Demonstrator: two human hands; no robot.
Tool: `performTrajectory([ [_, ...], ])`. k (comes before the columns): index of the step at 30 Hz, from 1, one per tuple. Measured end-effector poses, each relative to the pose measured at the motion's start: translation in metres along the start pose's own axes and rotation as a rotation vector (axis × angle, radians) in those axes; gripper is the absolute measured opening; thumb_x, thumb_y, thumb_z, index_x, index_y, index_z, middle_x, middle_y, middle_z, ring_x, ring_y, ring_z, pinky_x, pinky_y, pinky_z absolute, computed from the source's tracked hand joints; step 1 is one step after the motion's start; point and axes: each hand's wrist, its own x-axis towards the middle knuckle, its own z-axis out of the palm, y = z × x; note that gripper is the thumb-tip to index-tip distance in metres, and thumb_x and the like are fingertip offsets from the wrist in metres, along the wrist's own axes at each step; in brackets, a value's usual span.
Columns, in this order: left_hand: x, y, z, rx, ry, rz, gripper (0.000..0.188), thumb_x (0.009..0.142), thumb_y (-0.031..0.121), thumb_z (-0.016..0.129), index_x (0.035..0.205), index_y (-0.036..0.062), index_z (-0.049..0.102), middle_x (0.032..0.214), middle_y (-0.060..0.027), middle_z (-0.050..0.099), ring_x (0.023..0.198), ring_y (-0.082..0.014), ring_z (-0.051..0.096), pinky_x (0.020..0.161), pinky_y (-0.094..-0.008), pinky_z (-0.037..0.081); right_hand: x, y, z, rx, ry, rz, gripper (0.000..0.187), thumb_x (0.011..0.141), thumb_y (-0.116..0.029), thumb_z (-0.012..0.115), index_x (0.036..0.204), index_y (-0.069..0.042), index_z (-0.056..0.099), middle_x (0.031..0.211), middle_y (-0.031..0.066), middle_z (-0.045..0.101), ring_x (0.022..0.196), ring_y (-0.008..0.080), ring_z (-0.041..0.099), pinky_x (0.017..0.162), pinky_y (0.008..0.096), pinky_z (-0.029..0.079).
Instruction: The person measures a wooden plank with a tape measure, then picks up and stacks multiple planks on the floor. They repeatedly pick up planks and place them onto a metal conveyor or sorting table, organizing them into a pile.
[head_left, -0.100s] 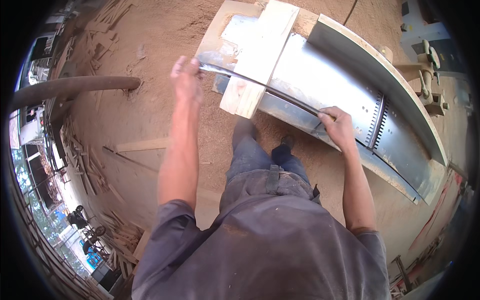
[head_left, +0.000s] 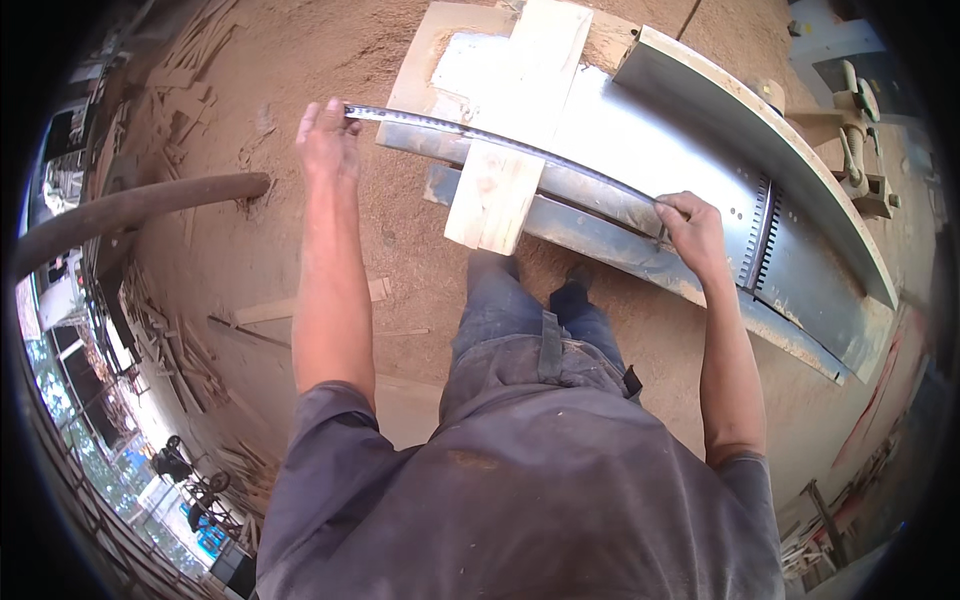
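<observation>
Head view, strip: a long thin dark strip [head_left: 430, 123] stretches from hand to hand, slightly bowed, passing over the board; whether they touch is unclear.
Left hand: the left hand [head_left: 328, 145] has its fingers closed on the strip's left end, out past the table's left edge.
Right hand: the right hand [head_left: 692, 232] pinches the other end between thumb and fingers, near the table's near edge.
Board: a pale wooden board [head_left: 552, 60] lies across the table, its lower end overhanging the near edge.
Table: the metal table [head_left: 650, 140] has a toothed slot [head_left: 768, 230] right of the right hand and a fence [head_left: 740, 130] along its far side.
Room: dusty floor [head_left: 240, 250] separates the left hand from a curved pipe [head_left: 150, 201]; wood scraps [head_left: 185, 75] lie upper left.
</observation>
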Motion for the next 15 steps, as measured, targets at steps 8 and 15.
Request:
performTrajectory([
  [8, -0.003, -0.042, 0.072, -0.105, -0.099, -0.46, 0.036, 0.11, 0.008, 0.041, 0.14, -0.0122, 0.041, 0.131, -0.0293, 0.061, 0.111, -0.0323, 0.066, 0.107, -0.0459, 0.055, 0.082, -0.043, 0.05, -0.131, -0.008, 0.148, 0.024, 0.089, -0.023, 0.07, 0.098, -0.003, 0.079, 0.1, 0.0153, 0.076, 0.091, 0.0321, 0.071, 0.085, 0.0381, 0.054],
  [15, -0.02, -0.068, 0.086, -0.034, -0.407, -0.582, 0.031, 0.108, 0.008, 0.046, 0.134, -0.0105, 0.049, 0.127, -0.0241, 0.065, 0.107, -0.0278, 0.067, 0.098, -0.0404, 0.056, 0.106, -0.069, 0.069, -0.126, -0.014, 0.175, 0.024, 0.089, -0.023, 0.069, 0.099, -0.004, 0.079, 0.103, 0.0152, 0.076, 0.094, 0.0334, 0.071, 0.087, 0.0383, 0.054],
])
